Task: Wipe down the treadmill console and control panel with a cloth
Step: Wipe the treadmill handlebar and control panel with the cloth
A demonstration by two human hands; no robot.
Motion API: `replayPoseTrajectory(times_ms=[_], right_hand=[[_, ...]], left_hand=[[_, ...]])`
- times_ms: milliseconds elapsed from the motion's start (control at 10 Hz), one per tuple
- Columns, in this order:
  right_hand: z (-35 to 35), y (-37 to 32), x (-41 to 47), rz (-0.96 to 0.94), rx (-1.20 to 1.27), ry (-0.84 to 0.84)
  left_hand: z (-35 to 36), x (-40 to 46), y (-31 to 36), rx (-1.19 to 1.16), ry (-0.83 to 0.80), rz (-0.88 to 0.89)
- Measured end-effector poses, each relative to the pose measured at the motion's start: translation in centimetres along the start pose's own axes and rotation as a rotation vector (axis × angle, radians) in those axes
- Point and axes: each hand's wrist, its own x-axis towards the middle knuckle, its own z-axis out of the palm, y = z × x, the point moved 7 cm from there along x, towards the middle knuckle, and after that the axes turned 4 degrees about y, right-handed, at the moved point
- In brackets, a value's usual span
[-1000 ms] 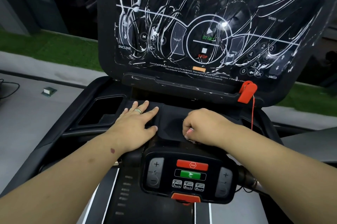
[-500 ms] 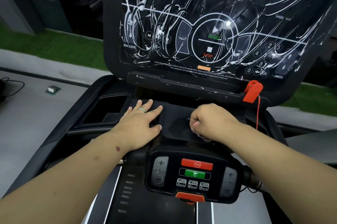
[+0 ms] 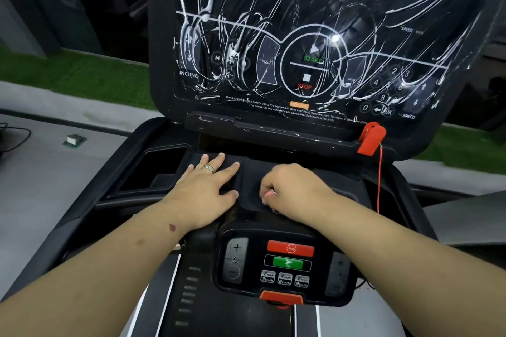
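Observation:
The treadmill console (image 3: 356, 2) stands tilted up ahead, its dark screen streaked with white foam lines. Below it lies the black tray deck (image 3: 339, 172). My left hand (image 3: 208, 188) rests flat on the deck, fingers straight, a ring on one finger. My right hand (image 3: 298, 191) sits just to its right with fingers curled down onto the deck. A small pale pink bit of the cloth (image 3: 271, 192) peeks out between them; the rest is hidden under the hand. The lower control panel (image 3: 287, 262), with red stop and green go buttons, lies under my wrists.
A red safety key (image 3: 372, 139) clips to the console's lower right edge, its red cord (image 3: 379, 180) hanging down beside my right forearm. A deep holder recess (image 3: 158, 169) opens left of my left hand. Grey floor and green turf surround the machine.
My right hand went forward on the deck, then slid back left toward my left hand. My left hand stayed flat in place.

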Motion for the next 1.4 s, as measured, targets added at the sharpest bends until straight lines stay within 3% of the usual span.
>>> replayPoseTrajectory(times_ms=[100, 200, 300, 500, 600, 700, 900, 1000, 1200, 1400], right_hand=[[-1.2, 1.3, -0.3, 0.029, 0.234, -0.010], [-3.3, 2.1, -1.1, 0.071, 0.584, 0.087], [-2.7, 1.2, -1.6, -0.006, 0.643, 0.052], [-1.7, 2.9, -2.3, -0.069, 0.224, 0.080], [-2.8, 3.0, -2.8, -0.077, 0.033, 0.219], [-2.9, 2.7, -2.6, -0.128, 0.053, 0.244], [0.0, 1.0, -0.9, -0.255, 0.080, 0.036], [-0.4, 2.8, -0.7, -0.187, 0.007, 0.013], [-0.7, 3.7, 0.2, -0.086, -0.019, 0.155], [-0.3, 3.6, -0.4, -0.196, 0.043, -0.007]], left_hand=[[0.0, 0.0, 0.0, -0.003, -0.003, 0.000], [-0.1, -0.1, 0.0, -0.005, -0.003, 0.002], [-0.1, 0.0, 0.0, -0.005, 0.000, 0.001], [0.0, 0.0, 0.0, -0.006, 0.001, 0.003], [0.0, 0.0, 0.0, -0.006, 0.006, 0.004], [0.1, 0.1, -0.1, -0.005, 0.010, 0.004], [0.0, 0.1, -0.1, 0.000, 0.003, -0.002], [0.1, -0.1, 0.0, -0.004, -0.003, 0.003], [0.1, 0.1, 0.0, -0.003, 0.001, -0.001], [0.1, 0.1, 0.0, 0.003, 0.005, 0.007]])
